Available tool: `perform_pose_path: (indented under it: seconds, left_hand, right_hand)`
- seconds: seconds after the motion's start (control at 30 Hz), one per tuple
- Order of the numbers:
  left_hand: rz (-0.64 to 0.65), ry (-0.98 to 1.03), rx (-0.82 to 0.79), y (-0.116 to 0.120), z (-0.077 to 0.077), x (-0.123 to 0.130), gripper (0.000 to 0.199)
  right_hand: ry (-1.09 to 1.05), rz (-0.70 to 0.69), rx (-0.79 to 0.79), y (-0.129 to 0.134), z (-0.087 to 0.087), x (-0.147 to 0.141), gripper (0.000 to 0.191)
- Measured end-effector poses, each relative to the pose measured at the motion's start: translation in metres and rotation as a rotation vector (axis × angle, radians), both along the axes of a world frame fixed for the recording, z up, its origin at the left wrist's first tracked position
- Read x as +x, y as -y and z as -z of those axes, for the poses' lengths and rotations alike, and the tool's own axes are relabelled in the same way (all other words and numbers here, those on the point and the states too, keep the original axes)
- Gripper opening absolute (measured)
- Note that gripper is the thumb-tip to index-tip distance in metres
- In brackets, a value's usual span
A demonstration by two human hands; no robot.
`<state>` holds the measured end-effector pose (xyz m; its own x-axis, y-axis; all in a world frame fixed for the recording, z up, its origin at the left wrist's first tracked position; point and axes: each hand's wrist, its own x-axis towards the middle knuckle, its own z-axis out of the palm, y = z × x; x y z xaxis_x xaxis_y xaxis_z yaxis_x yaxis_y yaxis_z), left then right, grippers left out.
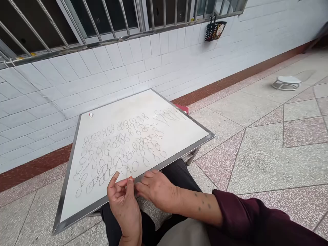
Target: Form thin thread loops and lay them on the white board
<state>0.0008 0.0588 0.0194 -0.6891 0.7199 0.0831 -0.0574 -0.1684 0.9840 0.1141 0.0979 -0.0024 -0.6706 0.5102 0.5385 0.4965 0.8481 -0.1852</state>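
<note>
My left hand (126, 201) is closed in a pinch at the table's near edge, thumb against forefinger, with an orange spot at the tip. A tan wrap covers the end of one raised finger. A thin wire loop (125, 166) shows just above these fingertips and seems to be held there. Close beside it on the right, my right hand (156, 188) is also closed, its fingertips turned toward the left hand; what they grip is hidden. Many thin wires twisted into figure-eight loops (120, 140) lie in rows on the white table (179, 136) beyond both hands.
Straighter looped wires (169, 115) lie at the table's far right. A small white and red object (91, 115) sits near the far left corner. Behind stands a tiled wall (115, 73) with barred windows and a hanging black basket (215, 31). A white stool (287, 82) stands off right.
</note>
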Motion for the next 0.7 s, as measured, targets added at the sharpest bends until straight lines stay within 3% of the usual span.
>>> perform_pose_path:
  seconds: [0.13,0.37,0.57,0.7]
  left_hand:
    - [-0.004,0.005,-0.005,-0.0010,0.0006,-0.0006,0.054]
    - [-0.025,-0.007,-0.012,-0.0055,0.0077,-0.0046,0.052]
    - [-0.007,0.050,-0.020,-0.0073,0.0090,-0.0066,0.062]
    - [0.021,0.086,-0.017,-0.0094,0.0077,-0.0060,0.063]
  right_hand:
    - [0.058,-0.029,-0.003,-0.0023,0.0036,-0.0047,0.011]
    - [0.068,0.047,-0.156,0.0009,0.0000,-0.0011,0.007]
    - [0.030,0.102,-0.201,0.0023,0.0048,-0.0021,0.014]
    - [0.034,0.111,-0.229,0.0030,0.0073,-0.0008,0.006]
